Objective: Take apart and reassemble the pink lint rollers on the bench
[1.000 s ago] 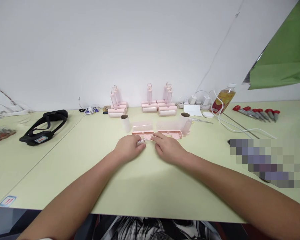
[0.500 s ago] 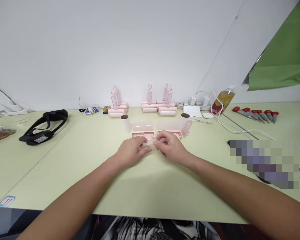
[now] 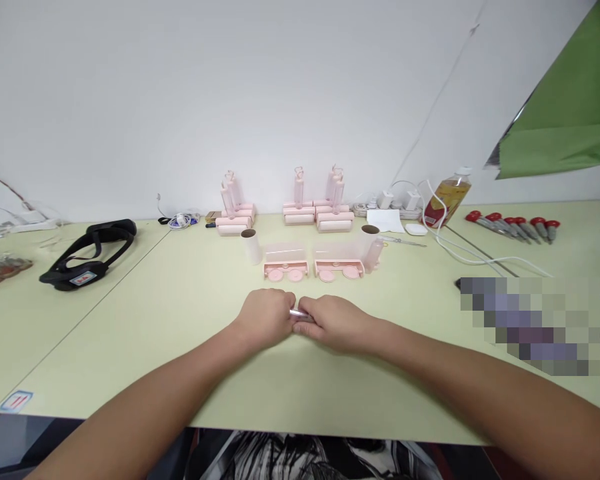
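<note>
1. L. hand (image 3: 266, 317), in front of L. pink tray (image 3: 286, 267): fingers closed round one end of pale stick (image 3: 300, 314).
2. Stick, in front of tray, lies between hands, neither nearer; long axis approx. L.–R.
3. R. hand (image 3: 336, 323), in front & R. of tray: fingers clamped on other end.

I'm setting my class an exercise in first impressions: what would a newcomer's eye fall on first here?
Probably the left hand and right hand, close together at the middle of the pale table, holding a slim shiny piece. Next, perhaps, two open pink cases just beyond the hands, and pink units with upright handles near the wall. The green sheet at upper right also stands out.
</note>
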Tool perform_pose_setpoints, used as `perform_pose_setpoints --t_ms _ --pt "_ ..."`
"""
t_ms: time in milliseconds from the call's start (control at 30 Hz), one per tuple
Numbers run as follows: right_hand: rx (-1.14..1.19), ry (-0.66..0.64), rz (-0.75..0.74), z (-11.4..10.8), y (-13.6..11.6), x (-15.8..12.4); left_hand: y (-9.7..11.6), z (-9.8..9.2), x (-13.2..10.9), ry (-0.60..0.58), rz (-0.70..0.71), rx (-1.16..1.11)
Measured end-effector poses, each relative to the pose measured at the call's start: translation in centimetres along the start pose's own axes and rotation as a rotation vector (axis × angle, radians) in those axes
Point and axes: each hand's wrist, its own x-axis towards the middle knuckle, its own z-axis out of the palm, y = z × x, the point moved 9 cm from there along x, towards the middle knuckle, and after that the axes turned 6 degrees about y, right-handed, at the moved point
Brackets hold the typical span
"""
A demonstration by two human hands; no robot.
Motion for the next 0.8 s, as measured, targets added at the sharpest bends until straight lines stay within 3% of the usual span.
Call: perform_pose_setpoints --t_ms 200,333,433,633,800 --pt "0.004 0.036 -0.046 -0.4 0.1 0.4 -1.3 0.0 0.4 0.013 -0.110 -0.172" --pt "0.095 0.236 -0.012 -3.9 1.4 0.1 -4.0 -1.5 0.6 0.092 -0.229 -0.411" --pt "0.195 0.354 0.081 -5.9 3.2 -0.2 -6.2 -2.7 0.7 0.141 -0.288 -0.458" --pt "0.383 0.276 0.106 -4.5 3.5 0.2 -9.0 -2.6 0.6 0.000 -0.281 -0.548" --pt "0.575 0.430 0.150 -6.4 3.3 0.8 -11.8 -2.6 0.9 -0.016 -0.351 -0.455"
